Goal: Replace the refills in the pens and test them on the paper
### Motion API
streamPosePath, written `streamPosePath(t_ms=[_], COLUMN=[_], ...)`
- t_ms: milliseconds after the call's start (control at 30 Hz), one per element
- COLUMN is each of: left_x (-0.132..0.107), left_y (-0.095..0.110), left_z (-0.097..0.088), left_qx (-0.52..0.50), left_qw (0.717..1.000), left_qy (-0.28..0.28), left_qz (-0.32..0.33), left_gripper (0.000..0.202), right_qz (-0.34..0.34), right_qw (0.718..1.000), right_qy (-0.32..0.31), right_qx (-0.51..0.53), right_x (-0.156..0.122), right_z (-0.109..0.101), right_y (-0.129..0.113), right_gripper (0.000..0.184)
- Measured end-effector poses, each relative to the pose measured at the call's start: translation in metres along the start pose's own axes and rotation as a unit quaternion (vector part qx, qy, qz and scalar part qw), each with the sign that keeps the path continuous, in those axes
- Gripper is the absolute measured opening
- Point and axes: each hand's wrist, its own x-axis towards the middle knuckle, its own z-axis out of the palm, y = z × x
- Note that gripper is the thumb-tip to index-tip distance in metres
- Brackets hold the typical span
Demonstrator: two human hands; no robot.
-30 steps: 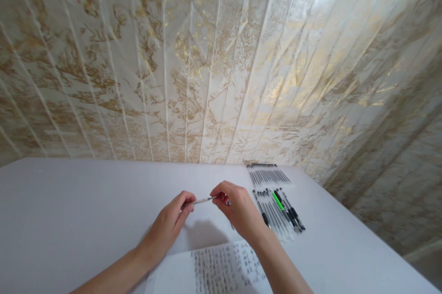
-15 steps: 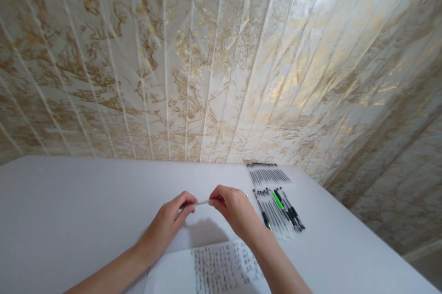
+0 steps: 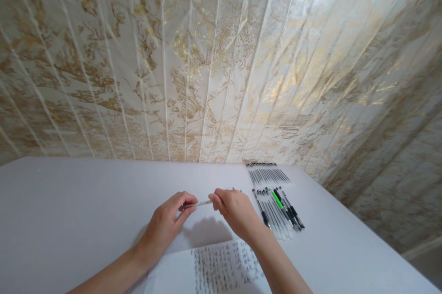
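Note:
Between both hands, above the table, stretches a slim pen (image 3: 203, 203) with a pale, see-through-looking shaft. Its left part goes dark under the fingers of my left hand (image 3: 168, 216), which pinch it between thumb and fingertips. My right hand (image 3: 235, 211) is closed on the other end with thumb and bent fingers, hiding that tip. Below the hands lies an open notebook (image 3: 172, 268), its right page covered in dark handwriting. The exact make-up of the pen cannot be told at this size.
To the right of my right hand lie several pens and thin refills, with a bright green pen (image 3: 277, 199) among them. Behind these is a row of dark-tipped refills (image 3: 269, 175). The white table (image 3: 86, 206) meets a gold-patterned, draped wall covering (image 3: 186, 77).
My right hand has shifted slightly right and turned, with more of the pale shaft showing between the hands. My left hand stays nearly in place.

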Motion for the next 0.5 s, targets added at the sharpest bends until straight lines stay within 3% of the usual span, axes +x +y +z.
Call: streamPosePath(t_ms=[100,200,400,500], left_x=[0.0006,0.002,0.0029,0.002], left_y=[-0.0009,-0.0018,-0.0027,-0.0024], left_z=[-0.0001,-0.0011,-0.0017,-0.0009], left_qx=[0.0,0.002,0.01,0.009], left_qw=[1.0,1.0,1.0,1.0], left_qy=[-0.005,-0.003,0.01,0.002], left_qz=[-0.016,-0.014,0.024,0.024], left_gripper=[0.012,0.013,0.013,0.013], right_qz=[-0.01,-0.008,-0.018,-0.007], right_qw=[0.999,0.998,0.997,0.998], right_qy=[0.01,0.008,-0.039,-0.017], right_qx=[0.044,0.054,0.063,0.067], right_x=[-0.0014,-0.0016,-0.0011,-0.0014], right_z=[-0.0022,-0.0006,0.0013,0.0001], right_y=[-0.0001,0.0013,0.0034,0.0034], right_gripper=[0.015,0.007,0.044,0.032])
